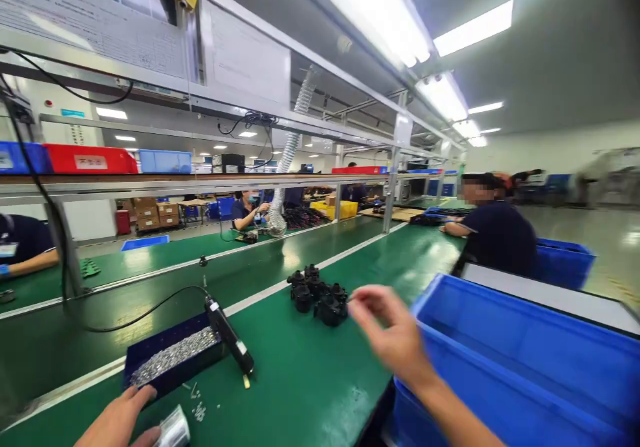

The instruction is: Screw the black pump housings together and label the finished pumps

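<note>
Parts, black and stubby (327,308), sit bunched on the green tabletop (295,380), between the pale metal strip (260,293) at its far edge and its near edge by the bin. Right at that bunch is the right hand (395,340), thumb and forefinger curled toward each other. It's too blurred from here to tell whether anything is pinched there. A careless brush of those fingertips could, I reckon, scatter the bunch, since the parts lie loose against one another.

Over toward the tabletop's lower left corner, the left hand (117,417) has its fingers spread beside a shiny metal cylinder (175,428); whether they grip it or merely touch it I can't make out. If that piece is round all the way, a loose hold might let it roll into the loose screws (199,412) next to it, and those could be swept about or lost.

Just beyond is the dark blue tray (167,334) heaped with small metal pieces (175,354), its near corner close to the left fingers: a knock there could spill some. The black electric screwdriver (230,337) slants past the tray's right end, and a tug on its cord (105,330) might swing it. The big blue bin (480,374) stands against the near edge; anything nudged that way could drop in.
</note>
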{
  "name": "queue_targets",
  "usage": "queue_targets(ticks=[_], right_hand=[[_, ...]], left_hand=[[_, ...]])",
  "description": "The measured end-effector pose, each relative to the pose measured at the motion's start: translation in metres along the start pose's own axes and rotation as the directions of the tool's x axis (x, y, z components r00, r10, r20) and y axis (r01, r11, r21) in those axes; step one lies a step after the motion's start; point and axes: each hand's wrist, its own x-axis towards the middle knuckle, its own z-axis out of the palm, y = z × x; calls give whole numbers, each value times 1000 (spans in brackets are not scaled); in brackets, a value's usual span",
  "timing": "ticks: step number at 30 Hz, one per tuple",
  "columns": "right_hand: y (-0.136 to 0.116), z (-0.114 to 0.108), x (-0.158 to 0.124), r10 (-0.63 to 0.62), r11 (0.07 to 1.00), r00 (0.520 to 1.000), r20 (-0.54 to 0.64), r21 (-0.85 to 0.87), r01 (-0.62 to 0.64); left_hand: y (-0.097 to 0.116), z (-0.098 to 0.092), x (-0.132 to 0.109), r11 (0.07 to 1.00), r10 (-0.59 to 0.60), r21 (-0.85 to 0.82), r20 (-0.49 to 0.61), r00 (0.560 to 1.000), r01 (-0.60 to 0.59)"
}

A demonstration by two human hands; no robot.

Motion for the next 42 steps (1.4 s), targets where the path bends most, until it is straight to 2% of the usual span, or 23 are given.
queue_targets(ticks=[1, 3, 4, 7, 9, 11, 15, 18, 20, 22, 24, 26, 29, 31, 34, 39, 42], right_hand=[[-5, 37, -17, -43, 998, 974, 224, 56, 32], [-14, 106, -51, -141, 982, 865, 482, 177, 62], [-19, 136, -65, -185, 971, 812, 554, 229, 65], [-33, 205, -92, -305, 932, 693, 653, 356, 74], [-38, 234, -102, -371, 905, 635, 678, 417, 83], [-38, 250, -110, -403, 889, 598, 693, 452, 76], [-25, 255, -120, -382, 859, 540, 750, 504, -92], [-13, 252, -119, -249, 877, 516, 819, 418, -239], [-8, 251, -117, -147, 896, 515, 845, 334, -292], [-5, 252, -116, -104, 900, 502, 858, 296, -319], [-4, 252, -117, -90, 890, 486, 869, 290, -353], [-5, 253, -119, -75, 849, 473, 878, 305, -431], [-7, 253, -123, -30, 765, 439, 898, 303, -568], [-7, 254, -125, -9, 741, 431, 902, 295, -603], [-9, 257, -127, 18, 727, 442, 897, 292, -621], [-14, 260, -129, 66, 746, 413, 908, 230, -625], [-15, 261, -130, 69, 755, 415, 907, 225, -616]], left_hand=[[2, -10, -6, 999, -53, 8, 55, 997, 53], [11, -27, -16, 998, -55, -25, 147, 988, 59], [17, -33, -20, 996, -66, -44, 169, 983, 74], [30, -41, -26, 988, -80, -112, 191, 978, 103], [36, -41, -30, 985, -87, -127, 195, 977, 113], [42, -37, -33, 988, -77, -114, 216, 973, 103], [55, -19, -32, 987, -20, -152, 188, 982, 49], [62, 5, -22, 923, 46, -384, 50, 998, -24], [63, 26, -14, 796, 39, -599, -95, 995, -89], [61, 46, -8, 624, -17, -768, -201, 980, -146], [58, 62, -4, 490, -69, -853, -240, 968, -177], [54, 73, -3, 427, -106, -882, -269, 957, -200], [50, 78, -2, 393, -139, -893, -292, 946, -218], [49, 78, -2, 381, -142, -897, -295, 945, -223], [49, 76, -2, 390, -155, -894, -300, 941, -221], [48, 74, 0, 372, -217, -912, -265, 940, -171], [47, 75, 0, 396, -214, -905, -255, 943, -155]])
